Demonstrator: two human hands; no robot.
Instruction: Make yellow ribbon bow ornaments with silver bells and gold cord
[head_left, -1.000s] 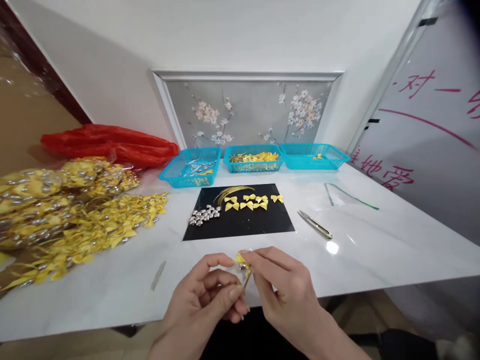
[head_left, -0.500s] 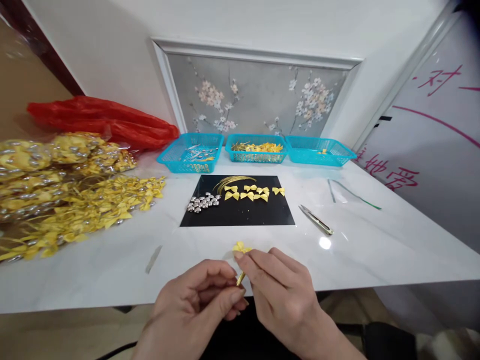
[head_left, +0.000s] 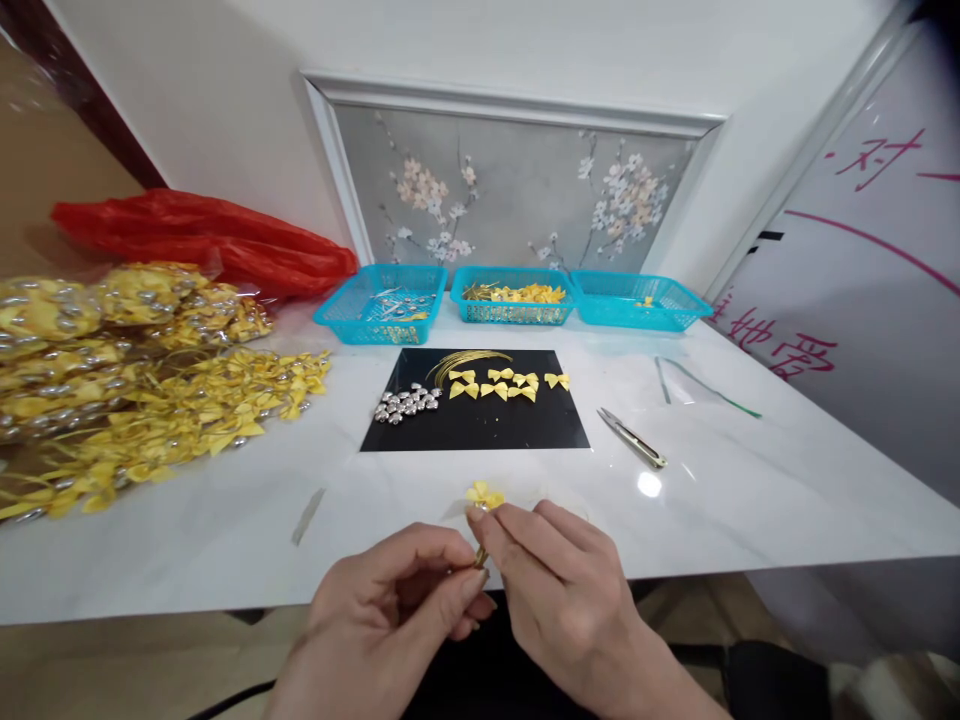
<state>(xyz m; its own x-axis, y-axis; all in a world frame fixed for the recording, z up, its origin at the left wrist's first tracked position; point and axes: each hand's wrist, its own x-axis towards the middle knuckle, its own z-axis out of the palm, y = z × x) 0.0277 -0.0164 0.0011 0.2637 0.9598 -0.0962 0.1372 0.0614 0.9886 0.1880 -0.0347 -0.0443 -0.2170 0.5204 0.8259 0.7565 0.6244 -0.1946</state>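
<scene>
Between my hands, at the table's front edge, is a small yellow ribbon bow (head_left: 484, 494) with a gold stem (head_left: 481, 558) running down from it. My left hand (head_left: 409, 610) pinches the stem between thumb and forefinger. Just below the bow, my right hand (head_left: 566, 590) is closed on the upper stem, its fingertips hiding part of it. Beyond them, a black mat (head_left: 480, 435) carries several yellow bows (head_left: 495, 391), a cluster of silver heart-shaped beads (head_left: 405, 404) and a fan of gold wires (head_left: 469, 358).
Three blue baskets (head_left: 514, 312) line the wall. A pair of thread snips (head_left: 632, 438) lies right of the mat, with a green-edged strip (head_left: 709, 388) beyond. Yellow ribbon pieces (head_left: 172, 420), bagged bundles (head_left: 60, 310) and a red bag (head_left: 202, 240) fill the left side.
Both hands stay on the bow's stem, with only slight shifts of the fingers. The bow has turned a little and shows more of its loops. Nothing else on the table has moved.
</scene>
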